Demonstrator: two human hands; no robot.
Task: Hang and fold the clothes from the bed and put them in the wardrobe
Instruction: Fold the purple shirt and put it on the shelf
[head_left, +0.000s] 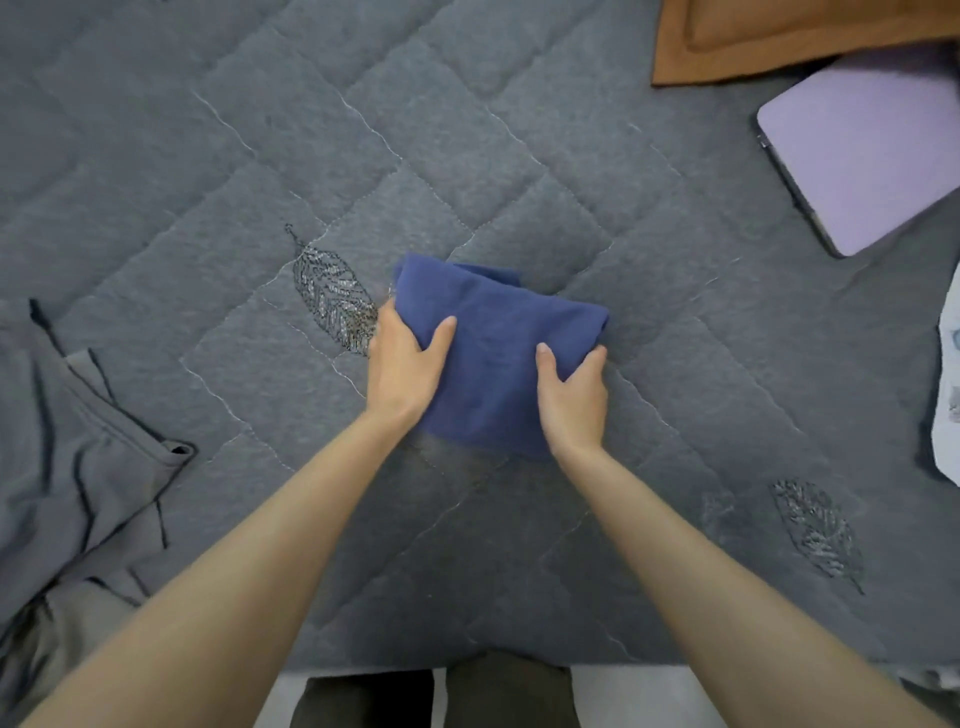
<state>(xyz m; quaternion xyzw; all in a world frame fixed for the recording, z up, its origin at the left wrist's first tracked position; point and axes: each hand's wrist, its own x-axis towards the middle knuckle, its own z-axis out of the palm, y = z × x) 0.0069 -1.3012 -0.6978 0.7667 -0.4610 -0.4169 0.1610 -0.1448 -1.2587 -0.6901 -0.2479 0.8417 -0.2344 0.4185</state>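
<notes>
Holding: my left grip (402, 364) and right grip (571, 395) pinch the folded cloth (493, 332) by its sides, thumbs on top, so folds hold together.
Where: cloth on the bed (467, 156).

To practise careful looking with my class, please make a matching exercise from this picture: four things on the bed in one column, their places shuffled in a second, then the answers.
1. blue cloth
2. grey garment
3. lilac device
4. brown pillow

A. top right corner
B. left edge, lying loose
C. middle, gripped by the left hand and right hand
D. right side, just below the pillow

Pairs: 1-C, 2-B, 3-D, 4-A
</notes>
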